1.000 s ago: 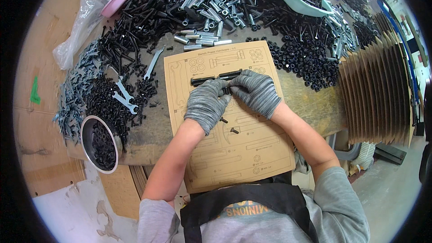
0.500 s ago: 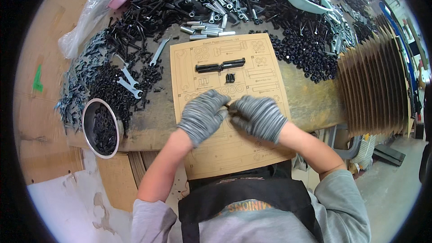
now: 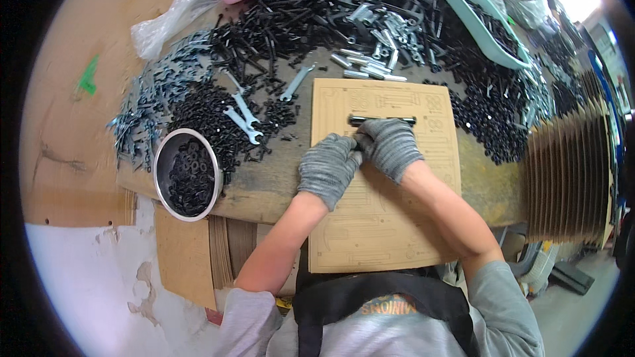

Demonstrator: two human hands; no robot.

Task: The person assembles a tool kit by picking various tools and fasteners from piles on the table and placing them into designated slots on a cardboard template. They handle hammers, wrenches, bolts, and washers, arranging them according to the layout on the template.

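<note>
A brown cardboard sheet printed with part outlines lies under both gloved hands. My left hand, in a grey glove, is closed over the sheet's left half, its fingertips touching or almost touching the right hand's. My right hand, gloved alike, is also closed, with its fingers pointing to the left hand. Something dark shows between the fingertips, too small and covered to name. Just beyond the right fingers lie long black bolts across the sheet, partly covered by that hand.
A metal bowl of black washers stands at left, beside small black screws and several flat wrenches. Silver sleeves and black bolts are heaped at the back, black nuts at right. Cardboard sheets stand upright far right.
Both hands have moved farther up the sheet, toward the long black bolts. The small cluster of black pieces below the bolts is now out of sight behind the hands. The whole view has shifted.
</note>
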